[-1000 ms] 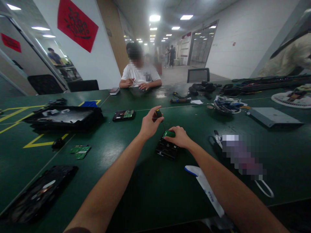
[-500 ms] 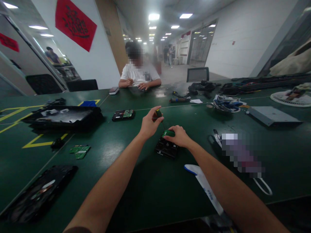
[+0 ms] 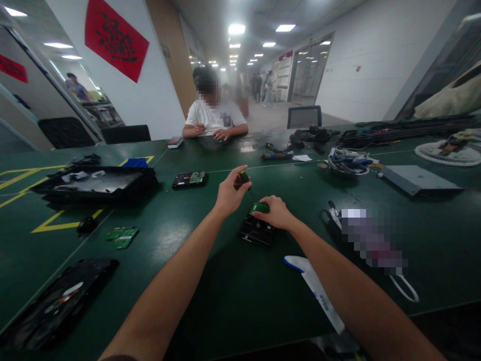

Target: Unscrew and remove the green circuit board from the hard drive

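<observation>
My left hand (image 3: 232,191) is closed around the dark handle of a screwdriver (image 3: 244,176), which has a yellow mark. Its thin shaft slants down to the far edge of a black hard drive (image 3: 256,231) lying on the green table. A green circuit board (image 3: 260,207) covers the far end of the drive. My right hand (image 3: 276,213) grips that end, thumb on the board, the other fingers round the far side and partly hidden. The screwdriver's tip is too small to make out clearly.
Left lie another hard drive (image 3: 190,179), loose green boards (image 3: 122,235), a black tray (image 3: 93,183) and a black casing (image 3: 60,301). Right are a white-and-blue saw-shaped piece (image 3: 319,288), a cable bundle (image 3: 349,161) and a grey metal box (image 3: 421,179). A person (image 3: 216,118) sits opposite.
Both hands keep the same hold on the screwdriver and the hard drive. The whole view has shifted very slightly; nothing on the table has visibly moved.
</observation>
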